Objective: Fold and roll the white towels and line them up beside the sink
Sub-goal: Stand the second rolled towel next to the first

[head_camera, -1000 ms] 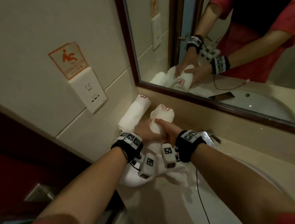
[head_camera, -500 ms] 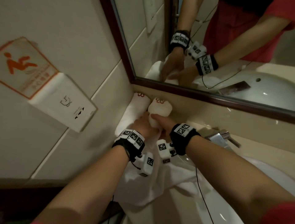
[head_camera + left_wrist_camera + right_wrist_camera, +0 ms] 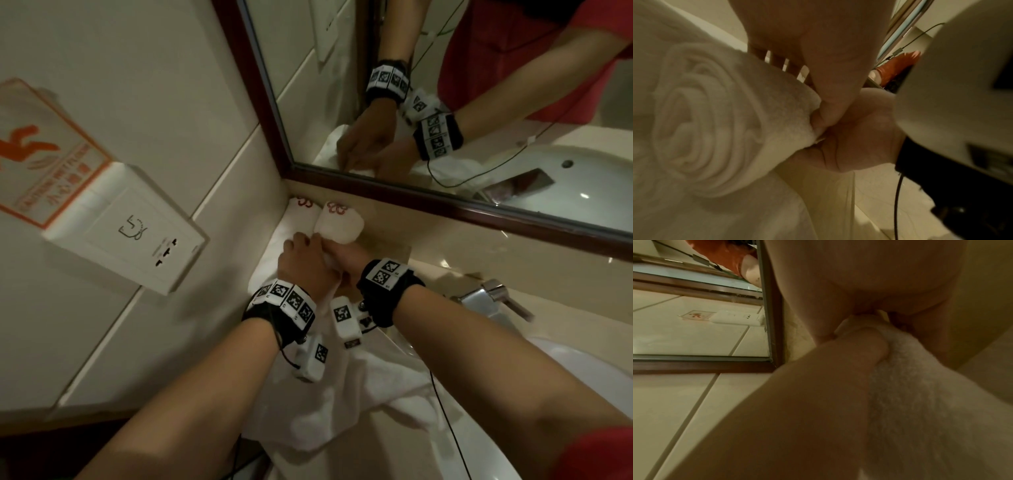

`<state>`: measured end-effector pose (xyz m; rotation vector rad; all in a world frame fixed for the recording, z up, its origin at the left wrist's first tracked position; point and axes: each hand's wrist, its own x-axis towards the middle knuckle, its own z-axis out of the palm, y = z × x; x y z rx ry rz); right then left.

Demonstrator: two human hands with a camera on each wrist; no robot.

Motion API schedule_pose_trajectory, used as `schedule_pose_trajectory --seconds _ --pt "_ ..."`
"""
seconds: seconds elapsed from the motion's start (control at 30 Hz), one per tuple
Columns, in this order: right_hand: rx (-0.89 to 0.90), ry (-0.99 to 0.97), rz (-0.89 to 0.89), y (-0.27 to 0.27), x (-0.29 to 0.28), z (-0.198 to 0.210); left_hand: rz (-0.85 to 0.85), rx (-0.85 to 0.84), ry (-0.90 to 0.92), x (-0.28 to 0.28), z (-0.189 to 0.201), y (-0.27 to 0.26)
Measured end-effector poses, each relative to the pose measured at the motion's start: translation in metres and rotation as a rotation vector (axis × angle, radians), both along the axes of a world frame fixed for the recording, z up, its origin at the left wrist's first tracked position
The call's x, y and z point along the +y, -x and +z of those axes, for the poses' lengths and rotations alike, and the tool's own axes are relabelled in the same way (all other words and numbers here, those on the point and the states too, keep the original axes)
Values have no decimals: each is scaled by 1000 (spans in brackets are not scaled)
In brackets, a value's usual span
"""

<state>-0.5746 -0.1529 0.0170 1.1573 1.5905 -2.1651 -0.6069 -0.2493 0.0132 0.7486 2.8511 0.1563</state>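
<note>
We saw both hands clamped on a fluffy white rolled towel (image 3: 339,224), left hand (image 3: 303,262) over it, right hand (image 3: 347,263) pinching the terry edge. Its spiral end (image 3: 701,123) showed tight layers. It lay in the glossy beige counter (image 3: 428,277) corner, touching a second roll (image 3: 299,214), loose towel (image 3: 359,404) below.

A white towel (image 3: 920,402) is seen pinched by the thumb of the right hand (image 3: 818,402), whose curled fingers (image 3: 859,288) close over it from above. To the left, a wood-framed mirror (image 3: 774,321) is shown on a tiled wall (image 3: 674,402); a white socket plate (image 3: 735,319) and an orange-red garment (image 3: 725,254) are reflected.
</note>
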Motion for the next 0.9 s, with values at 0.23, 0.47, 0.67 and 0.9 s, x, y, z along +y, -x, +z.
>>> schedule_pose_trajectory --seconds 0.23,0.47,0.67,0.9 --pt "-51 -31 56 9 3 -18 10 -24 43 0 5 -1" --pt "-67 -61 66 -37 3 10 -25 56 4 -6 9 -25" --pt "4 -254 303 -87 2 16 -107 62 124 -13 16 -51" --pt "-34 -623 595 -114 -9 -5 -163 179 288 -26 4 -74"
